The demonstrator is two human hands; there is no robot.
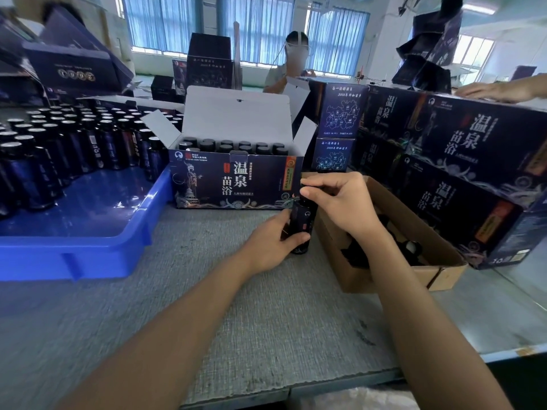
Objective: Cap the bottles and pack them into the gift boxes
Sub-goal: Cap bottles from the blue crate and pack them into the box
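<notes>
I am holding one small dark bottle (300, 224) standing straight up, just in front of the open gift box (233, 180) and right beside the brown cardboard box (438, 270); I cannot tell if its bottom is touching the grey table (266, 321). My left hand (270, 242) is wrapping round the middle of the bottle, thumb on the front and the other fingers curled behind. My right hand (337, 201) is bending down over the top, with its fingertips (307, 184) pinching together there. They are hiding the cap, so I am only guessing that I am twisting it on. The bottle is looking smooth and shiny, like glass, so I am thinking it is hard, a bit heavy for its size, slippery, and that it could break if it is dropped. The round middle is the best place to grip it, with the top left free for turning. The gift box is thin card, dark and printed outside, plain white inside, with its lid flap standing up, and rows of capped bottles (231, 145) are sitting in it. Card like this is bending easily, so I am thinking each bottle should go in straight down. Many more bottles (59, 143) are standing in the blue plastic tray (88, 247), which is looking hard and glossy. The table is looking rough, like woven cloth
</notes>
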